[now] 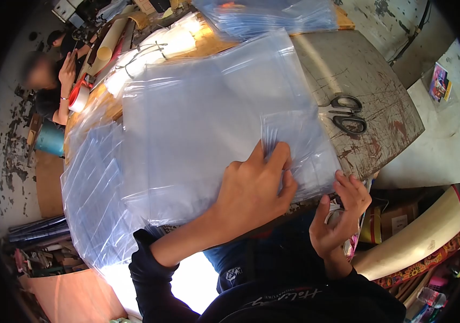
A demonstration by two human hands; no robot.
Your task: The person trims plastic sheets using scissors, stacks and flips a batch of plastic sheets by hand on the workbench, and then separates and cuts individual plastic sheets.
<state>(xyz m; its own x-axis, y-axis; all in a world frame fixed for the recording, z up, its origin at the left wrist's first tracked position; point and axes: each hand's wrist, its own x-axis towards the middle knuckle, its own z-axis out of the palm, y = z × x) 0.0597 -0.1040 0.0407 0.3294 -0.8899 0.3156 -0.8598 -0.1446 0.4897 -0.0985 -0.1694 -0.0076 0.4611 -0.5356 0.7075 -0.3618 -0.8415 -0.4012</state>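
Note:
A large stack of clear plastic sheets [197,124] lies in front of me on the table. On its right part rests a smaller bundle of clear plastic sheets [302,129], with several edges fanned up. My left hand [257,185] reaches across the big stack, its fingers curled and closed on the left edge of the small bundle. At the near right corner of the plastic, my right hand [343,212] is open, thumb apart from the fingers. Its fingertips are by the sheet edge; whether they touch it I cannot tell. Black-handled scissors [348,114] lie right of the stack.
The scratched grey board [375,81] extends to the right. More clear sheets [95,188] overhang at left, and another pile [273,19] lies at the back. A tape roll [79,97] is near a person [67,72] at far left. A cream roll [418,237] stands at lower right.

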